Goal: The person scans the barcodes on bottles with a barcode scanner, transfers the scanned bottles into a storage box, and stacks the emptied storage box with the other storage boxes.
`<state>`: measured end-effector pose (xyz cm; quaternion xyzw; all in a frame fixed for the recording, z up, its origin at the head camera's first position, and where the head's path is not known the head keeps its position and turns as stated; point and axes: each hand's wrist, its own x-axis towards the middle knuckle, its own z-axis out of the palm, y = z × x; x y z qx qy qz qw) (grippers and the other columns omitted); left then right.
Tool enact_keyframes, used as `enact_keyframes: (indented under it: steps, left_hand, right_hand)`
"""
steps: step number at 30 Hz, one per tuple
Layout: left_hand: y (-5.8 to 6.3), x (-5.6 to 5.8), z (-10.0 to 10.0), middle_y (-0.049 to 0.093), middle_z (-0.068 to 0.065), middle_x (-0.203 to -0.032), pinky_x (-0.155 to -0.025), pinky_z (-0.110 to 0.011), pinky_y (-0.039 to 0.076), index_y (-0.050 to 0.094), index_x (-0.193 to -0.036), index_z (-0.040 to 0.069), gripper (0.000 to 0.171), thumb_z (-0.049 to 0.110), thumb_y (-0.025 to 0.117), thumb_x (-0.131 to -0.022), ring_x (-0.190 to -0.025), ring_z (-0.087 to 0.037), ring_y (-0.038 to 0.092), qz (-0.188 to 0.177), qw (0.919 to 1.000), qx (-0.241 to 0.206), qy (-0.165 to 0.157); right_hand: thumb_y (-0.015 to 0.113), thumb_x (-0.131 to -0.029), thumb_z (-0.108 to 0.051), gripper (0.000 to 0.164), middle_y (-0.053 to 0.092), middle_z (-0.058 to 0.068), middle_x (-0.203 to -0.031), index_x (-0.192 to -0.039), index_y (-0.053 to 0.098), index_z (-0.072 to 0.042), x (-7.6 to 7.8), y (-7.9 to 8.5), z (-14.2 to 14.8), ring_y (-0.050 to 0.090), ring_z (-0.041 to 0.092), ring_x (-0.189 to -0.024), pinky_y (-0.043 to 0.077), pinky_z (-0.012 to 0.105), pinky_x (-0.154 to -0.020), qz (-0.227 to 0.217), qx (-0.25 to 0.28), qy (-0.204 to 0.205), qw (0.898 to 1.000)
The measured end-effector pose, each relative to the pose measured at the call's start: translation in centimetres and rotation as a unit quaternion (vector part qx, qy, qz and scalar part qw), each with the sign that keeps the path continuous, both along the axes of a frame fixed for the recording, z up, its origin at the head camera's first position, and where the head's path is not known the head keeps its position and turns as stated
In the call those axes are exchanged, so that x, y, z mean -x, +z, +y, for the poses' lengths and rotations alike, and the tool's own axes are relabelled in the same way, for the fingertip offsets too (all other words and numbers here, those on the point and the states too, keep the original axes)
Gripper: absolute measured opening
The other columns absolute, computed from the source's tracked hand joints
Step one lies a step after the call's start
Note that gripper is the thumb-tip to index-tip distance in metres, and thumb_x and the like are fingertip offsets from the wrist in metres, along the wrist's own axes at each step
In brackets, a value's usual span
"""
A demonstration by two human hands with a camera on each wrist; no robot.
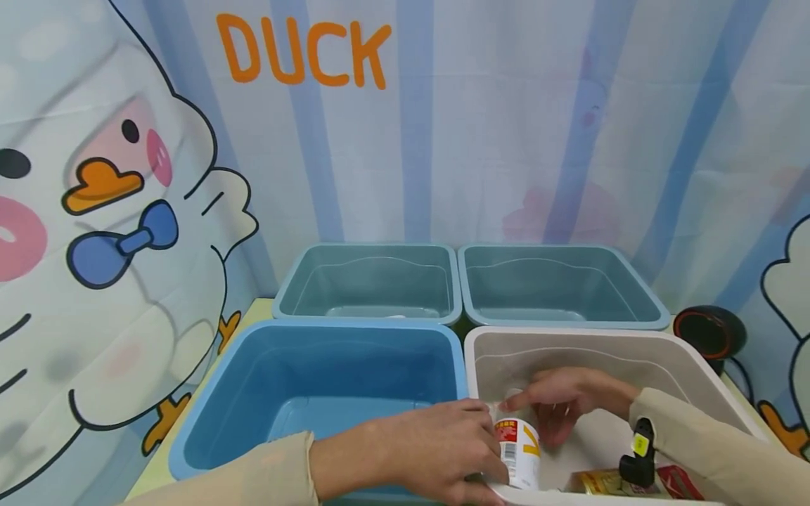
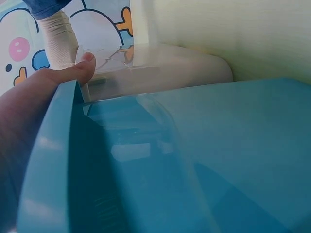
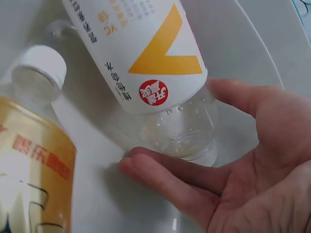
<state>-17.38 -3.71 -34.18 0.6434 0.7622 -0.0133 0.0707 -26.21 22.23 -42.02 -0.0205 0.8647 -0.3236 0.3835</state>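
A clear plastic bottle (image 1: 522, 453) with a white label and an orange V leans inside the beige bin (image 1: 633, 344); its label fills the top of the right wrist view. My right hand (image 1: 579, 400) reaches into this bin, its thumb and extended fingers on either side of the bottle's clear end (image 3: 182, 128). Whether they touch it is unclear. My left hand (image 1: 420, 443) lies over the beige bin's near-left rim, fingers bent over the edge beside the bottle. In the left wrist view its thumb (image 2: 85, 68) shows beyond the blue bin's wall (image 2: 53, 160).
A gold-labelled bottle (image 3: 36, 165) with a white cap lies in the beige bin, near a red package (image 1: 680, 481). The blue bin (image 1: 316, 334) stands at left. Behind are two teal bins (image 1: 373, 281). A black round device (image 1: 709, 334) stands at right.
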Motion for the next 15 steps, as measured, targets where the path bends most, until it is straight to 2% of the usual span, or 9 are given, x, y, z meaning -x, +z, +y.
enact_keyframes:
  steps: [5,15]
  left_hand:
    - [0.01,-0.11,0.05,0.07,0.019,-0.117,-0.118,-0.029,0.029,0.073,-0.131,0.031,0.035,0.049,0.057,-0.105,-0.121,-0.002,0.052,0.004,1.0,0.006,0.003]
    - [0.12,-0.05,0.18,0.07,0.019,-0.117,-0.118,-0.029,0.029,0.073,-0.131,0.03,0.036,0.049,0.058,-0.105,-0.12,-0.002,0.052,-0.006,0.9999,0.011,0.005]
  right_hand:
    - [0.071,-0.095,-0.05,0.049,0.075,0.017,-0.085,-0.099,0.075,-0.001,-0.02,-0.17,0.6,0.076,0.024,-0.071,0.061,0.035,-0.066,-0.047,0.055,-0.03,0.997]
    - [0.073,-0.094,-0.046,0.05,0.075,0.02,-0.093,-0.104,0.072,0.002,-0.2,-0.24,0.83,0.076,0.026,-0.073,0.061,0.035,-0.069,-0.07,0.084,-0.074,0.991]
